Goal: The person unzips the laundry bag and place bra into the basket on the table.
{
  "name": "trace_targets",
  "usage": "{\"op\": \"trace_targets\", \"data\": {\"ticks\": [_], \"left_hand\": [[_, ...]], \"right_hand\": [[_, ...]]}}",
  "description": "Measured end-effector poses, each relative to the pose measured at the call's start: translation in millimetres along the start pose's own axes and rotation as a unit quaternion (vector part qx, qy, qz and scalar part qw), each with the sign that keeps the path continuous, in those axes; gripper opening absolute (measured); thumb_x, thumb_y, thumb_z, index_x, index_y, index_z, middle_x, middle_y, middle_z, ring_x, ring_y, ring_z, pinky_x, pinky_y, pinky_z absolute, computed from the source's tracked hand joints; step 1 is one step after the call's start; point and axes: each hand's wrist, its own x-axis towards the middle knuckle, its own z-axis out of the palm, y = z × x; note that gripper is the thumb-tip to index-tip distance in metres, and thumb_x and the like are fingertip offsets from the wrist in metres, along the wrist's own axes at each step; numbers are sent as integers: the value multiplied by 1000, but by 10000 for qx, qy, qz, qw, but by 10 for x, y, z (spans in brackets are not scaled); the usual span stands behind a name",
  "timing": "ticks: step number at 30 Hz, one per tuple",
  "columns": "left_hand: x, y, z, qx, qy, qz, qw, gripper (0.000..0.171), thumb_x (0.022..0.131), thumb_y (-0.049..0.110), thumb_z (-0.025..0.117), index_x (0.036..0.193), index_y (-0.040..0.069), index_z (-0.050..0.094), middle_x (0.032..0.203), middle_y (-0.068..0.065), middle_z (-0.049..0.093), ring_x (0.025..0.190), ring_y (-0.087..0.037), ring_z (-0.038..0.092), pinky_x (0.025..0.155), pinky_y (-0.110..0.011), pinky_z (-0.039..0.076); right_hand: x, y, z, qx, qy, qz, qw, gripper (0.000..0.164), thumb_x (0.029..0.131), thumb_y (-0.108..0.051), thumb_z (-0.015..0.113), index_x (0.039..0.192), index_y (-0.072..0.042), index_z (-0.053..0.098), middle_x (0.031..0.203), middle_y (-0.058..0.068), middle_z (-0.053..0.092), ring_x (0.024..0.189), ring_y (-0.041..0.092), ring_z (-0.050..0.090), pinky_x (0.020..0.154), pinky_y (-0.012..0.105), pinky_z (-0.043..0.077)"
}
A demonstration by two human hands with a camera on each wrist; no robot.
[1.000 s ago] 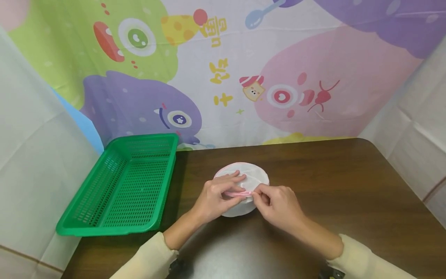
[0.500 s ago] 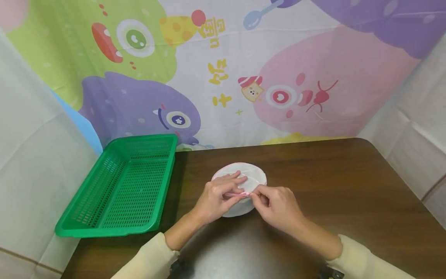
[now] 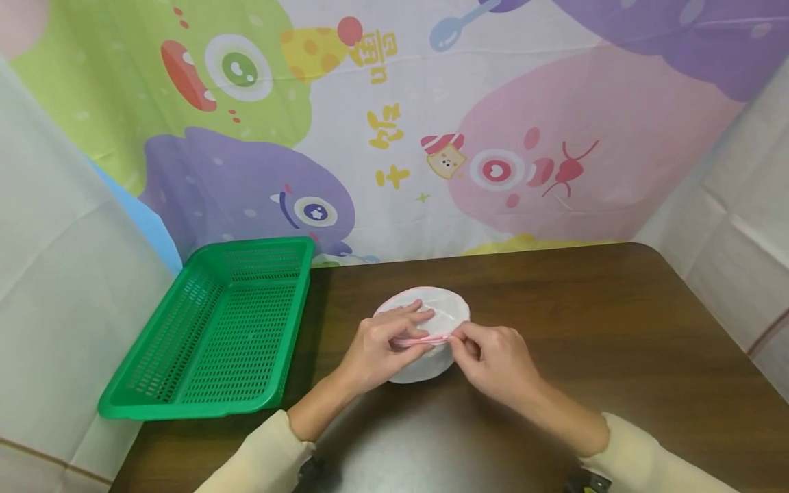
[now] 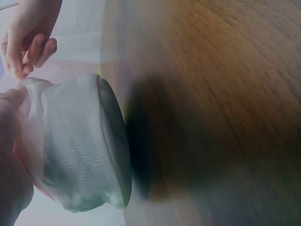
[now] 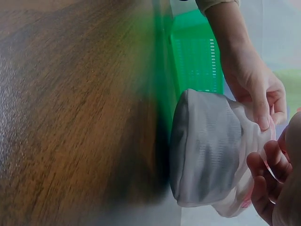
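A round white mesh laundry bag (image 3: 448, 307) with pink trim stands on the table, in front of the person. Across its top runs a pink zipper strip (image 3: 425, 340). My left hand (image 3: 381, 346) pinches this strip between thumb and forefinger, its other fingers spread over the bag's top. At the strip's right end, my right hand (image 3: 498, 359) pinches it with thumb and index finger, the remaining fingers curled. The right wrist view shows the bag's mesh side (image 5: 211, 146) sagging in folds near the zipper. What lies under the right fingertips is hidden.
A green perforated plastic basket (image 3: 240, 342) sits left of the bag on the dark wooden table (image 3: 585, 329). Behind the table hangs a cartoon-printed cloth (image 3: 394, 226). Pale cloth walls (image 3: 740, 205) close in both sides.
My right fingertips have shifted slightly right and away along the zipper edge. The bag has moved slightly left; my left hand keeps nearly the same hold on the strip.
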Motion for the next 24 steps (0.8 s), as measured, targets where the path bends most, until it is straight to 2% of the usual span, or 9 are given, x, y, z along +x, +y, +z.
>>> {"op": "trace_targets", "data": {"ticks": [10,16,24], "left_hand": [[28,3,49,229,17,425,9988,22,83,12,100,101,6,88,124,-14,87,132,-38,79,114,-56,63],[19,7,26,251,-117,336,9991,16,87,12,97,98,5,87,126,-13,86,136,-38,76,118,-60,60],[-1,-14,-13,149,-100,270,9995,14,88,8,95,97,3,86,127,-14,86,136,-40,76,117,-59,60]], "right_hand": [[1,-53,44,83,-93,8,9999,24,92,-2,77,76,-19,69,57,-13,43,59,-12,26,56,10,20],[1,-36,45,53,-102,-41,9999,29,92,-3,78,73,-19,63,57,-13,40,59,-11,25,56,10,17],[-2,-2,17,-38,-17,-5,10000,24,90,-4,80,76,-18,67,57,-14,43,59,-11,27,56,11,20]]}}
